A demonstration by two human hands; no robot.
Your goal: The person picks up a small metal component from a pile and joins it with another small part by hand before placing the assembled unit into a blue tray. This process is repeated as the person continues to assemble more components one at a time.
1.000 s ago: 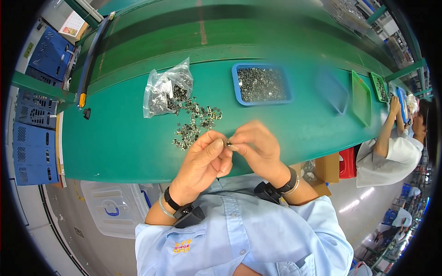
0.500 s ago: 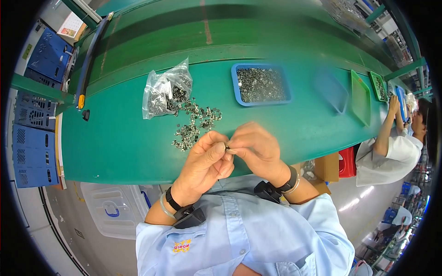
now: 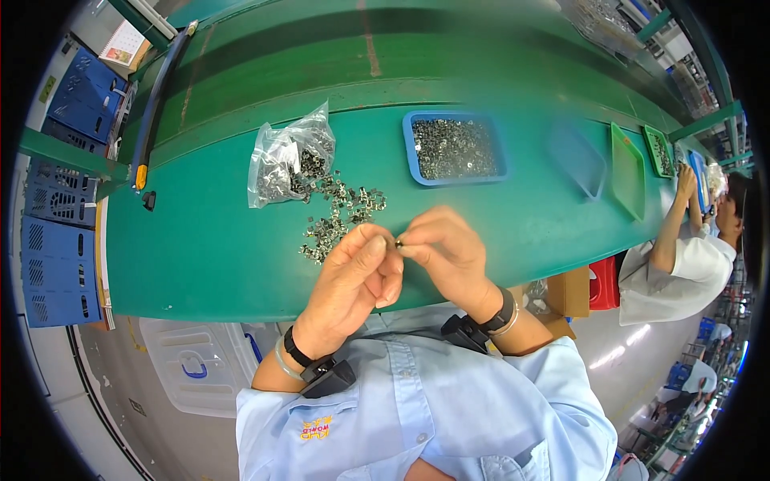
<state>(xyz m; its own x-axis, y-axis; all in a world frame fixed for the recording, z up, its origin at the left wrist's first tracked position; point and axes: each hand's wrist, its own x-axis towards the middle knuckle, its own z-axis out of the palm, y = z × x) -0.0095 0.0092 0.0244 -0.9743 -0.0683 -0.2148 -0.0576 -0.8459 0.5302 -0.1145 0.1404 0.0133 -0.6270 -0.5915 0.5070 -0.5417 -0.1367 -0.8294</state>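
Observation:
Over the near part of the green table, my left hand (image 3: pixel 351 276) and my right hand (image 3: pixel 451 255) meet at the fingertips. A tiny dark metal part (image 3: pixel 399 243) shows in the pinch of my right thumb and forefinger. My left thumb and forefinger are also pressed together, right beside that part; whatever they hold is too small to make out. Just beyond my left hand lies a loose pile of small shiny metal parts (image 3: pixel 325 232). It trails out of a clear plastic bag (image 3: pixel 269 164) holding more of them.
A blue tray (image 3: pixel 411 152) full of small metal parts stands beyond my hands. Farther right are a translucent blue tray (image 3: pixel 579 156), a green tray (image 3: pixel 628 172) and a smaller green tray with parts (image 3: pixel 659 148). A co-worker (image 3: pixel 674 264) sits at the table's right end.
Both hands have risen slightly away from me. The fingertips have drawn a little apart, and the small metal part shows more clearly at my right fingertips.

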